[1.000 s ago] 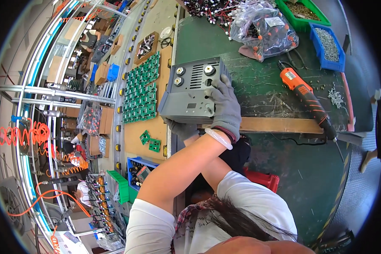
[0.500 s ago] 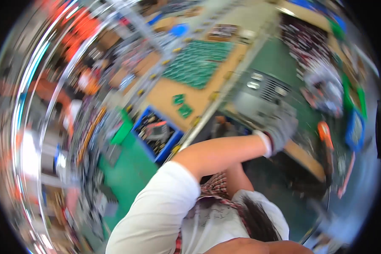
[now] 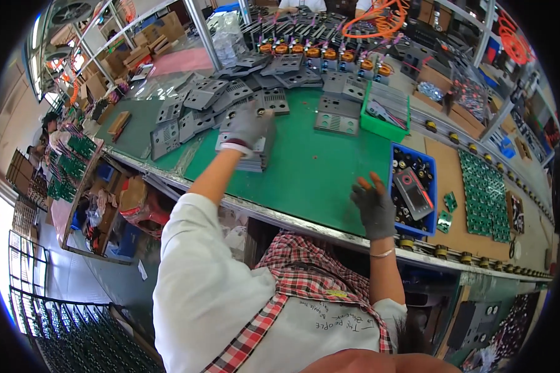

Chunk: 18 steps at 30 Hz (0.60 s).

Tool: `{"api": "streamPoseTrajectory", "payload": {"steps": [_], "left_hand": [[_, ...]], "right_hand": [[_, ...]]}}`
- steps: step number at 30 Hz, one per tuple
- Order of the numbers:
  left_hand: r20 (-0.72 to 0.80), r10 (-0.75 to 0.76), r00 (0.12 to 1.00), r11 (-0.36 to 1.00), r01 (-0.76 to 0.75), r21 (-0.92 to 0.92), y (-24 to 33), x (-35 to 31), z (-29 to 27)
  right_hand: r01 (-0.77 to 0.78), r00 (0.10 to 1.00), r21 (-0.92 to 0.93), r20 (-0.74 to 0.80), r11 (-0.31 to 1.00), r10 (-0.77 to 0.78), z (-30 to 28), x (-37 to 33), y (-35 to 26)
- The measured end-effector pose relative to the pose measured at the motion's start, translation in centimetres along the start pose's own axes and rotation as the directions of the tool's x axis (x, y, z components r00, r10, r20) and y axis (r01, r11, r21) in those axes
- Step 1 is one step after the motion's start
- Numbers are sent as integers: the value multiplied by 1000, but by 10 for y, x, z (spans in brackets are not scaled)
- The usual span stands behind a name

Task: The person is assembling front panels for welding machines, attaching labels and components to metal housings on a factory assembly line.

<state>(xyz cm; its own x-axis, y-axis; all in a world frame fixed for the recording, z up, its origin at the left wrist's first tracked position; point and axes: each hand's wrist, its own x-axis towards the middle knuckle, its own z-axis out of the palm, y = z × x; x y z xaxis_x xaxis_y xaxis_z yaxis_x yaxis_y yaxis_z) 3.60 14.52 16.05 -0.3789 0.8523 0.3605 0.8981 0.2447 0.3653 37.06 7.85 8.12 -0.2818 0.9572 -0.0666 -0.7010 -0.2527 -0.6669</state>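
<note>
My left hand, in a grey glove with a white cuff, lies over the top of a stack of flat grey metal panels near the table's front edge. Its fingers are blurred, and whether they grip the top panel cannot be seen. My right hand, in a dark glove with bare fingertips, hovers above the green mat with fingers apart and nothing in them. Just to its right stands a blue bin of small round black parts, with a grey-and-black boxed device on top.
Loose grey panels are heaped behind the stack. A green bin with tools stands beside more panels. Farther right, green circuit boards lie on brown board. A row of orange copper coils lines the back.
My view and body have swung left from the right-hand workbench to the green table. My left hand has left the grey slotted panel there and is over the stack; my right hand has come into view.
</note>
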Motion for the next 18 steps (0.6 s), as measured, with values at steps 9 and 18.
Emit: {"api": "streamPoseTrajectory", "payload": {"steps": [9, 18], "left_hand": [[725, 13, 689, 94, 721, -687, -248, 40, 113], [675, 246, 696, -133, 714, -688, -165, -23, 60]], "right_hand": [[283, 939, -839, 341, 464, 44, 41, 188, 204], [-1, 987, -769, 102, 639, 125, 96, 186, 197]]}}
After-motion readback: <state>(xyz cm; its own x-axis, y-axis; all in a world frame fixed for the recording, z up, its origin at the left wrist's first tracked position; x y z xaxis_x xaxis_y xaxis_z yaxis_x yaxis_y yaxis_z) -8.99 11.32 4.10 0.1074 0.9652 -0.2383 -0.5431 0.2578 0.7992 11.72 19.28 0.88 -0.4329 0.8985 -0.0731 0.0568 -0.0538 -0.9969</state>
